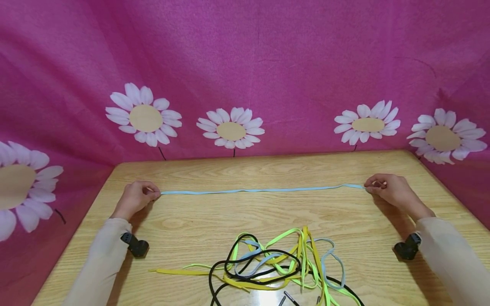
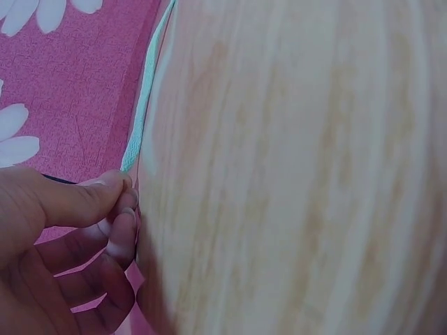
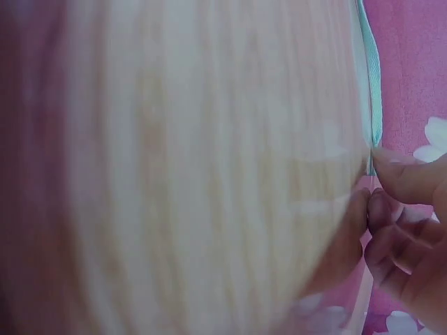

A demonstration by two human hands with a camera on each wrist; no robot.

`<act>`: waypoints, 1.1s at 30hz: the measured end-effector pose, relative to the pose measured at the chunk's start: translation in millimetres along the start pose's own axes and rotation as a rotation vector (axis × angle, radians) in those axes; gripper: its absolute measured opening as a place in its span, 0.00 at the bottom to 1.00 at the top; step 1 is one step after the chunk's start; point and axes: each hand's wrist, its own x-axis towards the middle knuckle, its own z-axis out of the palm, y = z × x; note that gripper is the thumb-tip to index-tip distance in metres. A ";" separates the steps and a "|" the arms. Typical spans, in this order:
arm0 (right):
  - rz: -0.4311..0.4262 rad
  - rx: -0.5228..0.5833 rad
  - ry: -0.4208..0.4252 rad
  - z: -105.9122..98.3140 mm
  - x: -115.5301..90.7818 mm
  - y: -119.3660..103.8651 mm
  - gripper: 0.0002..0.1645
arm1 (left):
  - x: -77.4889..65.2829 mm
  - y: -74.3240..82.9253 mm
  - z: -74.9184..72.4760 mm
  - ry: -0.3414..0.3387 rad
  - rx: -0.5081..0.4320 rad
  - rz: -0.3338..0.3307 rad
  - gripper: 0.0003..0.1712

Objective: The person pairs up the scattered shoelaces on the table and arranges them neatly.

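Observation:
A light blue flat shoelace [image 1: 252, 190] stretches almost straight from side to side over the far half of the wooden table. My left hand [image 1: 138, 196] pinches its left end between thumb and fingertips; in the left wrist view the lace [image 2: 143, 105] runs up and away from the thumb. At the opposite end my right hand [image 1: 392, 192] pinches the lace, which has a slight twist close to the fingers. The right wrist view shows the lace [image 3: 375, 84] meeting the thumb and fingers low over the table.
A tangled pile of shoelaces, with black [image 1: 212, 280], yellow [image 1: 183, 272], neon green [image 1: 285, 233] and light blue [image 1: 343, 272] ones, lies at the table's near middle. Behind the wooden table [image 1: 183, 238] hangs a magenta cloth [image 1: 291, 63] with white daisies.

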 end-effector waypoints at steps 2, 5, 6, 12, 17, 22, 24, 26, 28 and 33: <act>-0.031 -0.012 -0.002 0.9 0.9 0.4 0.02 | -0.2 0.4 0.3 -0.002 0.001 -0.003 0.04; -0.066 -0.029 -0.005 1.1 2.4 0.1 0.03 | -0.5 0.3 0.5 0.001 -0.001 -0.003 0.04; -0.074 -0.035 -0.007 1.0 2.9 0.3 0.04 | -0.7 0.0 0.5 0.003 -0.003 -0.001 0.04; -0.060 -0.042 -0.044 -1.0 3.4 0.2 0.08 | -1.2 -2.0 1.4 0.019 -0.017 0.024 0.03; -0.030 -0.034 -0.065 -2.2 2.8 0.1 0.10 | -1.3 -4.1 2.8 0.021 -0.027 0.024 0.02; -0.021 -0.032 -0.064 -1.9 2.4 1.9 0.10 | -1.4 -5.3 3.9 0.017 -0.027 0.025 0.03; -0.026 -0.036 -0.058 -1.8 2.4 2.6 0.09 | -1.8 -5.5 4.2 0.017 -0.027 0.030 0.03; -0.031 -0.039 -0.051 -1.8 2.4 3.1 0.08 | -2.1 -5.7 4.4 0.017 -0.029 0.032 0.03; -0.037 -0.038 -0.042 -1.8 2.4 3.5 0.08 | -2.3 -5.8 4.6 0.020 -0.029 0.033 0.03; -0.050 -0.036 -0.027 -1.6 1.9 3.7 0.08 | -2.5 -6.2 4.6 0.028 -0.026 0.041 0.03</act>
